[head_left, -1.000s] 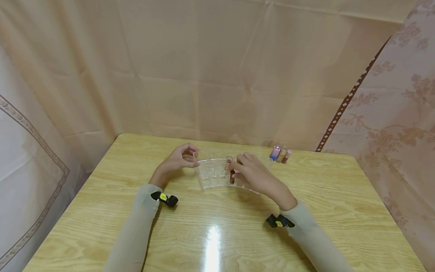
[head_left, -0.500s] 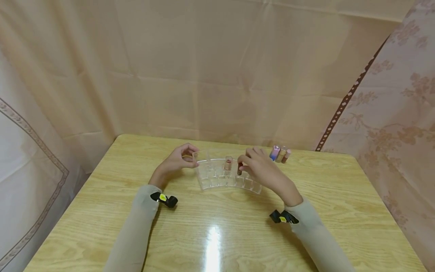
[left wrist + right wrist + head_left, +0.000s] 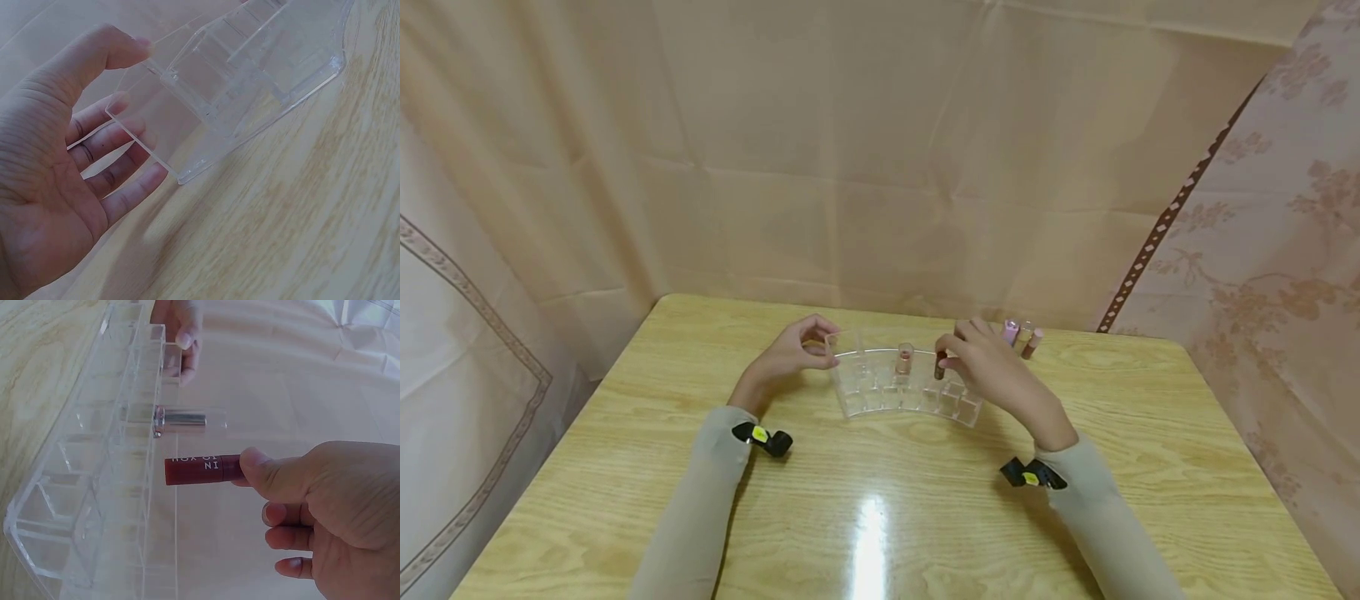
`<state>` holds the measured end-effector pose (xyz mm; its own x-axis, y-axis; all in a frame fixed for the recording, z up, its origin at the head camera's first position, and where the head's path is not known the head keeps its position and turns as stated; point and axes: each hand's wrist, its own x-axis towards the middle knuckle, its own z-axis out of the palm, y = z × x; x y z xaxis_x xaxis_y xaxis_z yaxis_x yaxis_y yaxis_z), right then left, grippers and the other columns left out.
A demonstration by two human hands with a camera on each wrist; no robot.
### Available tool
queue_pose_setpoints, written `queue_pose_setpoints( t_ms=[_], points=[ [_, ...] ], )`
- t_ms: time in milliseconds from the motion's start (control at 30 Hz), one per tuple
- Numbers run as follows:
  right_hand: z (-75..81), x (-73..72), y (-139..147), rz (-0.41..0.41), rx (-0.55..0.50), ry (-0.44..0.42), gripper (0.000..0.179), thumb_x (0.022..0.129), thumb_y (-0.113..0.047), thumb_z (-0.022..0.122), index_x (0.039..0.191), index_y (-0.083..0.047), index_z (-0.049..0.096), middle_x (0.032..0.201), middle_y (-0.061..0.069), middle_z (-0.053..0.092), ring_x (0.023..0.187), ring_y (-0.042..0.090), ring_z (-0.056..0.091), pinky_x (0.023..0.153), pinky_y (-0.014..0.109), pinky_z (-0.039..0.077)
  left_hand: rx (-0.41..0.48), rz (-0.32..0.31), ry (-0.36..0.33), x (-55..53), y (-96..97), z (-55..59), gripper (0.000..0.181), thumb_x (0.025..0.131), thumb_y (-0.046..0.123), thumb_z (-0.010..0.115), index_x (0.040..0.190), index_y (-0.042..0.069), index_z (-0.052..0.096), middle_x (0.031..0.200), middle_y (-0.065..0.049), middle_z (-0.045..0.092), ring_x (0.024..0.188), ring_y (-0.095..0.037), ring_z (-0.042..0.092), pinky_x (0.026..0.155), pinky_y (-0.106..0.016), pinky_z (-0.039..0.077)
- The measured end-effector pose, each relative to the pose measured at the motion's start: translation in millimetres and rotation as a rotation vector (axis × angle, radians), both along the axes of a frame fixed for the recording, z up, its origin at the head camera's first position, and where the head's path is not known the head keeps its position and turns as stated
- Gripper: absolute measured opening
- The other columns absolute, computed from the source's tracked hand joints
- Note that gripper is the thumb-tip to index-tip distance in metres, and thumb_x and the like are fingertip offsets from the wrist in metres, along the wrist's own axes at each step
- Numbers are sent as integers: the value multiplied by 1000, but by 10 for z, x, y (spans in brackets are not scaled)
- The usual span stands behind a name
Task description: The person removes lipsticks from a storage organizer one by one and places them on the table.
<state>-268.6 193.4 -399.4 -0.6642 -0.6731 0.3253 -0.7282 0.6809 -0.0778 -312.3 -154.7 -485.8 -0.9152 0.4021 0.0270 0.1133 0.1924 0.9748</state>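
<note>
A clear, curved, stepped lipstick organizer (image 3: pixel 872 400) stands on the table. At its left end my left hand (image 3: pixel 795 346) holds the side panel; in the left wrist view the thumb is at the top edge and the fingers (image 3: pixel 119 134) lie behind the panel. My right hand (image 3: pixel 988 367) pinches a dark red lipstick tube (image 3: pixel 200 470) by one end between thumb and fingers. The tube is raised over the organizer's back row, right of a clear-capped lipstick (image 3: pixel 904 360) that stands upright in a slot. White lettering shows on the red tube.
Several lip products (image 3: pixel 1025 340), one with a pink cap, stand close together at the back right of the table, partly behind my right hand. The wood-grain table (image 3: pixel 790 533) meets a beige curtain (image 3: pixel 880 208) at its back edge.
My right hand has lifted the dark red lipstick tube out of a front slot and moved it right and back. The left hand stays at the organizer's end.
</note>
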Motion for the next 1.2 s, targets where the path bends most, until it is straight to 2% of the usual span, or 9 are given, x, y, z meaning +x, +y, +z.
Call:
queue_pose_setpoints(
  t_ms=[400,567,700,1000,1200],
  points=[
    [94,-71,153,-76,-16,14,13,89,-13,76,101,-10,74,88,5,55,86,25,43,79,38,32,-1,0,7,-4,2,-4,51,86,-1,77,131,-5,53,118,-16,56,104,-23,60,87,-24,54],
    [128,-74,202,-103,-34,-16,8,91,-13,75,99,-12,74,95,6,60,87,26,44,78,37,31,-4,1,7,-3,2,2,50,87,-1,77,131,-4,53,118,-16,56,104,-23,59,87,-25,53],
    [132,-82,252,-119,-53,-21,6,93,-12,73,99,-12,73,104,10,65,90,27,47,79,38,35,9,1,-5,7,7,3,51,86,-2,77,131,-5,53,117,-16,56,103,-23,60,87,-26,54],
    [185,-126,417,-134,-73,36,11,92,-8,73,103,-10,71,90,7,58,82,25,37,74,35,26,-9,0,-10,18,9,13,52,87,0,77,133,-5,52,119,-16,54,104,-23,59,89,-27,53],
    [225,-147,505,-160,-77,54,17,93,-6,72,109,-9,73,87,7,57,81,25,38,73,35,25,0,-1,-8,15,6,12,52,87,-2,77,132,-5,52,118,-17,55,103,-23,59,87,-27,54]
  ],
)
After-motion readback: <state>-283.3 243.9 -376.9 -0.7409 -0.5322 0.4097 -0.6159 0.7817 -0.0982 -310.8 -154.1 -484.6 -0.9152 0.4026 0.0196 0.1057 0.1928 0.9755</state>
